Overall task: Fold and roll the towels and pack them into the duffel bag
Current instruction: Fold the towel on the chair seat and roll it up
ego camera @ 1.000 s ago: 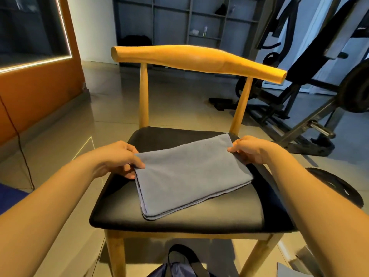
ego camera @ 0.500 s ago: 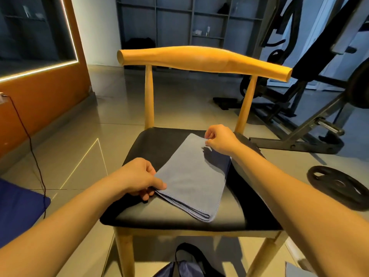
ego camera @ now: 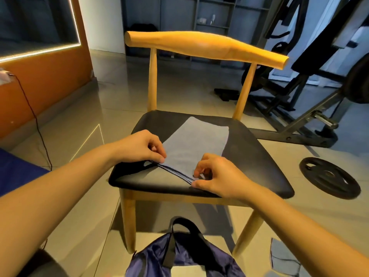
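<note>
A grey folded towel [ego camera: 196,144] lies lengthwise on the black seat of a wooden chair [ego camera: 259,156], its narrow end toward me. My left hand [ego camera: 139,146] pinches the near left corner of that end. My right hand [ego camera: 217,176] pinches the near right corner, fingers curled over the layered edge. A navy duffel bag [ego camera: 179,256] with a black strap sits on the floor below the chair's front edge. Another grey towel [ego camera: 283,256] lies on the floor at the lower right.
The chair's curved wooden backrest [ego camera: 205,47] rises behind the towel. A black weight plate [ego camera: 329,176] lies on the floor to the right, with a weight bench frame [ego camera: 299,108] behind it. An orange wall [ego camera: 40,86] with a dangling cable stands left.
The towel has been turned from crosswise to lengthwise on the seat. My right hand came from the far corner to the near end, and both hands now grip the near edge.
</note>
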{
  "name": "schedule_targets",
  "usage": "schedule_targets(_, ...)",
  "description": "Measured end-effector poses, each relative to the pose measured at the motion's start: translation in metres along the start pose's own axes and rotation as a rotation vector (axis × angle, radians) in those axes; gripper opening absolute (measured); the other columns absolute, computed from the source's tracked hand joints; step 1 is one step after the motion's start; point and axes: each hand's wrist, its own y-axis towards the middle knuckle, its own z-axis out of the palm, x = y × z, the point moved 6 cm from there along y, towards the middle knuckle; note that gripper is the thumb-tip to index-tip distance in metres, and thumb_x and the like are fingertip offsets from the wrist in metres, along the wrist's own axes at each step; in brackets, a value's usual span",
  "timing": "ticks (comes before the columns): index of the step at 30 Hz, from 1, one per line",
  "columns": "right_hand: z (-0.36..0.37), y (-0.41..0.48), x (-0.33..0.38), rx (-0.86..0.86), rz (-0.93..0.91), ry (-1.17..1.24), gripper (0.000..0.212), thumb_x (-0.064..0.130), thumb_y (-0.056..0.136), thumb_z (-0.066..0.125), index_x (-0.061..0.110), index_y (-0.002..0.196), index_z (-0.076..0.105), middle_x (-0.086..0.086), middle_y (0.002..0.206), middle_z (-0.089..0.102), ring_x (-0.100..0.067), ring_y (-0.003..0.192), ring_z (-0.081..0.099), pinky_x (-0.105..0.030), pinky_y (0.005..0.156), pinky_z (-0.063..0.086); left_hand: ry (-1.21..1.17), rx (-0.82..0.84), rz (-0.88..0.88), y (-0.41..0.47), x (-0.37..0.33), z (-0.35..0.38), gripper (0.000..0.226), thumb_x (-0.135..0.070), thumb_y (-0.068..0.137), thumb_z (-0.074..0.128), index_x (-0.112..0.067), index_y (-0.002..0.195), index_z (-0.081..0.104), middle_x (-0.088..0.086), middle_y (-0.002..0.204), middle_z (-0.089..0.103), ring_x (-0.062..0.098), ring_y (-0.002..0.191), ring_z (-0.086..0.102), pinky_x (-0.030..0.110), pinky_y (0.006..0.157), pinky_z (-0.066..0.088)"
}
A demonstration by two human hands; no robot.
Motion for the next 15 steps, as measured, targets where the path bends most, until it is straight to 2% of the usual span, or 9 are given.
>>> schedule_targets(4,0.007,-0.01,0.005,-0.119,-0.137,-0.276,0.02,0.041,0.088,0.073,0.027,0.099,0.066,0.006,0.099,0.056,-0.015,0.089,0.052,-0.036,0.074,0.051,0.058,0.075,-0.018,0.002,0.005,0.004,0.02,-0.04,0.077,0.086,-0.034,0.094,0.077,-0.016,0.097,0.064,0.011,0.094,0.062,0.026,0.083,0.054)
schedule_targets(8,0.018,-0.013,0.008,-0.195,-0.219,-0.366,0.01,0.025,0.09,0.066,0.02,0.097,0.068,0.001,0.095,0.06,-0.021,0.084,0.054,-0.037,0.068,0.05,0.123,0.048,0.011,-0.001,0.004,0.007,0.026,-0.042,0.075,0.087,-0.037,0.096,0.072,-0.015,0.101,0.062,0.01,0.096,0.06,0.033,0.089,0.057)
schedule_targets(12,0.013,-0.011,0.001,-0.227,-0.089,-0.229,0.009,0.02,0.094,0.061,0.016,0.096,0.069,0.002,0.094,0.06,-0.019,0.085,0.053,-0.035,0.072,0.048,0.206,-0.03,0.093,-0.009,-0.007,0.005,0.029,-0.047,0.073,0.087,-0.036,0.096,0.072,-0.016,0.1,0.061,0.007,0.096,0.057,0.03,0.088,0.054)
schedule_targets(15,0.009,-0.012,-0.011,-0.186,0.049,-0.014,0.011,0.023,0.097,0.061,0.015,0.091,0.067,0.003,0.092,0.055,-0.015,0.083,0.051,-0.028,0.071,0.04,0.246,-0.097,0.191,-0.014,-0.019,0.013,0.032,-0.054,0.072,0.085,-0.038,0.095,0.069,-0.019,0.099,0.059,0.002,0.099,0.053,0.018,0.082,0.047)
